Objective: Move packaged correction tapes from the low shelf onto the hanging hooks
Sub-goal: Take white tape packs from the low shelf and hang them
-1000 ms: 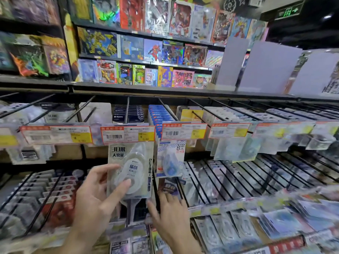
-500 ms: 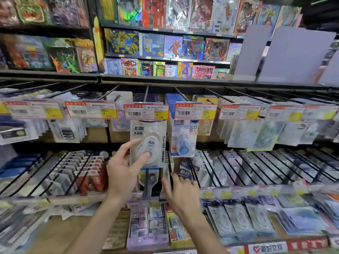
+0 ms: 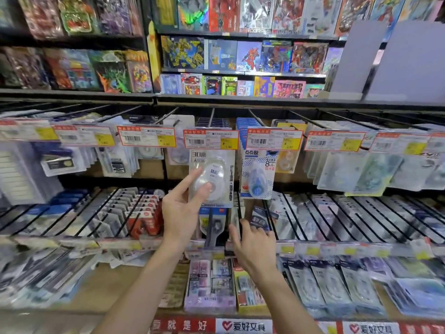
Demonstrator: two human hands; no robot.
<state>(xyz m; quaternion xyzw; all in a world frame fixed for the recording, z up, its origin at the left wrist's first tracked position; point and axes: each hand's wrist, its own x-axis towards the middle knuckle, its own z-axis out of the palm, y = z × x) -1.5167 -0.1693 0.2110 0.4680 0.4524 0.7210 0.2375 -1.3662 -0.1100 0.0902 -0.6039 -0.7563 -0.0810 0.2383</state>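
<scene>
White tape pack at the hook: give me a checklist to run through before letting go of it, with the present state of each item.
1. Left hand on the white tape pack: ok, thumb on its front, index finger along its left edge.
2. Pack under the right price tag: ok, directly below it.
3. Pack's hole threaded on the hook: cannot tell, tag hides it.
4. Pack hanging straight: ok, roughly upright.
5. Clear of the blue tape pack: ok, side by side with a narrow gap.
6. Right hand free: cannot tell, it reaches into the lower hooks, fingertips hidden.

wooden low shelf (image 3: 101,290), stacked stationery packs (image 3: 209,285)
</scene>
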